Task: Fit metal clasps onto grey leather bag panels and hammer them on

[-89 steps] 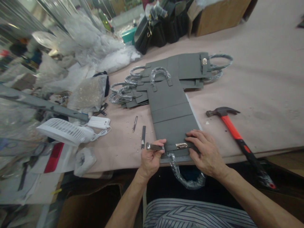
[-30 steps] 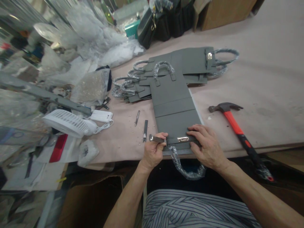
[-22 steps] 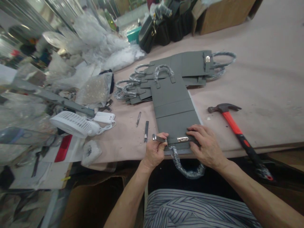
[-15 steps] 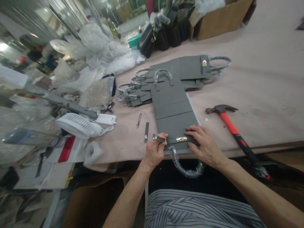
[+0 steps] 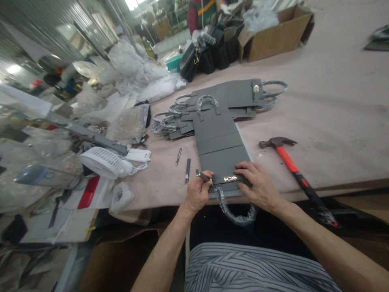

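A flat grey bag panel (image 5: 220, 142) lies on the table with a plastic-wrapped handle (image 5: 235, 211) hanging over the near edge. A metal clasp (image 5: 230, 178) sits on the strap at its near end. My left hand (image 5: 197, 194) is closed around a small metal tool (image 5: 201, 175), its tip at the strap's left end. My right hand (image 5: 258, 186) presses fingers down on the strap just right of the clasp.
A red-handled hammer (image 5: 291, 166) lies right of the panel. Two small metal punches (image 5: 184, 164) lie to its left. A stack of grey panels (image 5: 212, 101) is behind. A white fan (image 5: 105, 162), plastic bags, black bags (image 5: 209, 56) and a cardboard box (image 5: 273, 36) surround.
The hands have stayed at the clasp. The head has tilted up a little, so more of the far table and the box shows.
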### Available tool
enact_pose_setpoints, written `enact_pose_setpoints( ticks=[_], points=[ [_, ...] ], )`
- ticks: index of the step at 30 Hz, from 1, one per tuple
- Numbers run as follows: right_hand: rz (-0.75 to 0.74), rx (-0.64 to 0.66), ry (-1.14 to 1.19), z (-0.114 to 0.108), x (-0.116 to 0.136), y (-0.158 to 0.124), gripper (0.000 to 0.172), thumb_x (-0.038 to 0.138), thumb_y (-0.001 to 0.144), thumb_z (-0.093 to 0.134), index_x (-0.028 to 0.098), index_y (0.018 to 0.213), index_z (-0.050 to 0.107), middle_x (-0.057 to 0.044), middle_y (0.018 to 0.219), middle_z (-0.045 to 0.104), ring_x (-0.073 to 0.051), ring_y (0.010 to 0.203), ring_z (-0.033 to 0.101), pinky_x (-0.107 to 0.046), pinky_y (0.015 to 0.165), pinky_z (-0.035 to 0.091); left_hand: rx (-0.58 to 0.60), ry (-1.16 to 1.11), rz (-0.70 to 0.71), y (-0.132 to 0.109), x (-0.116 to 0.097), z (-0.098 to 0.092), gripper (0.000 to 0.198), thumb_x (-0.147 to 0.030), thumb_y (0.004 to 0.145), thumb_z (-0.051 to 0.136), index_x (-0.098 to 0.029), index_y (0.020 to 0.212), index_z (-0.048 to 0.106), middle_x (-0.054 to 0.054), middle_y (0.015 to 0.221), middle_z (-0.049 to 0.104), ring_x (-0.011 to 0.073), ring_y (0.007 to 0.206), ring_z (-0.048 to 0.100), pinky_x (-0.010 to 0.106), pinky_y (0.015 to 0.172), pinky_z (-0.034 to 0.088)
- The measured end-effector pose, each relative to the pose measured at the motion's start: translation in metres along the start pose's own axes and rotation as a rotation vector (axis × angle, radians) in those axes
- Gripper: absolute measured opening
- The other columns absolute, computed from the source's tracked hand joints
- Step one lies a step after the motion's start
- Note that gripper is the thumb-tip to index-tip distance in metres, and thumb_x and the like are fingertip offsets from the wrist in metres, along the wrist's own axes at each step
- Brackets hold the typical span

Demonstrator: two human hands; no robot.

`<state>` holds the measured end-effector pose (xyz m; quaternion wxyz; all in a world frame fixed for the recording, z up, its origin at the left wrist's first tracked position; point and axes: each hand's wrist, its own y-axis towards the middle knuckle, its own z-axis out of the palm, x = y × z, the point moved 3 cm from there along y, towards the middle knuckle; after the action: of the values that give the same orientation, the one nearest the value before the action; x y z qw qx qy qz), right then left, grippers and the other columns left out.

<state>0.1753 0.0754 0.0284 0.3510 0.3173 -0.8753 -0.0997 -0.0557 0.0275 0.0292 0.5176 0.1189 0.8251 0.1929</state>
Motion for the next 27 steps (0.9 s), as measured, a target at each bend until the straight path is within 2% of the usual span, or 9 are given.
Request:
enact_pose_setpoints(
  ticks=[9,12,16,19,21,24,27],
  points=[
    [0.006,-0.037,-0.019,-0.004,0.004,-0.001,0.025,0.02,0.084,0.057,0.019,0.109,0.063,-0.012,0.12,0.062,-0.03,0.115,0.056,-0.052,0.099,0.049,-0.024,0.014,0.029,-0.001,0.0,0.002,0.012,-0.017,0.093,0.056,-0.018,0.101,0.064,0.01,0.106,0.076,0.0195,0.1,0.073,0.035,0.089,0.06],
    [0.055,-0.123,-0.1,-0.02,-0.004,-0.005,0.026,0.023,0.086,0.055,0.019,0.111,0.063,-0.013,0.119,0.062,-0.031,0.113,0.058,-0.053,0.099,0.05,-0.029,0.039,0.035,-0.001,-0.001,0.003,0.012,-0.017,0.092,0.056,-0.018,0.101,0.064,0.01,0.104,0.076,0.0195,0.099,0.073,0.035,0.089,0.061],
    [0.166,-0.238,-0.264,-0.055,-0.036,-0.021,0.027,0.027,0.086,0.054,0.016,0.108,0.064,-0.018,0.115,0.064,-0.036,0.109,0.06,-0.054,0.096,0.05,-0.042,0.046,0.006,-0.001,-0.002,0.005,0.012,-0.017,0.091,0.056,-0.018,0.101,0.064,0.009,0.104,0.076,0.0196,0.098,0.074,0.034,0.088,0.061],
    [0.288,-0.195,-0.37,-0.076,-0.06,-0.04,0.025,0.027,0.084,0.055,0.014,0.103,0.065,-0.021,0.107,0.064,-0.036,0.102,0.061,-0.051,0.091,0.049,-0.042,0.044,-0.021,0.0,-0.002,0.006,0.014,-0.015,0.089,0.056,-0.018,0.1,0.064,0.008,0.103,0.076,0.0199,0.098,0.074,0.034,0.089,0.061],
    [0.38,-0.133,-0.433,-0.081,-0.068,-0.052,0.023,0.029,0.084,0.055,0.016,0.101,0.064,-0.019,0.098,0.063,-0.033,0.091,0.061,-0.047,0.081,0.05,-0.043,0.044,-0.034,0.0,-0.002,0.005,0.016,-0.014,0.088,0.056,-0.019,0.101,0.065,0.008,0.102,0.076,0.0204,0.098,0.074,0.034,0.088,0.061],
    [0.466,-0.069,-0.5,-0.083,-0.069,-0.062,0.024,0.031,0.087,0.054,0.017,0.104,0.063,-0.016,0.091,0.061,-0.032,0.08,0.06,-0.043,0.066,0.045,-0.04,0.046,-0.033,0.001,-0.002,0.005,0.016,-0.015,0.088,0.056,-0.019,0.101,0.065,0.008,0.102,0.076,0.0209,0.098,0.074,0.034,0.088,0.061],
    [0.487,-0.089,-0.435,-0.088,-0.069,-0.057,0.019,0.027,0.085,0.055,0.018,0.099,0.063,-0.014,0.084,0.06,-0.028,0.071,0.057,-0.04,0.06,0.04,-0.04,0.055,-0.022,0.001,-0.002,0.005,0.016,-0.014,0.088,0.056,-0.019,0.101,0.065,0.008,0.102,0.076,0.0205,0.097,0.074,0.034,0.088,0.061]
  ],
)
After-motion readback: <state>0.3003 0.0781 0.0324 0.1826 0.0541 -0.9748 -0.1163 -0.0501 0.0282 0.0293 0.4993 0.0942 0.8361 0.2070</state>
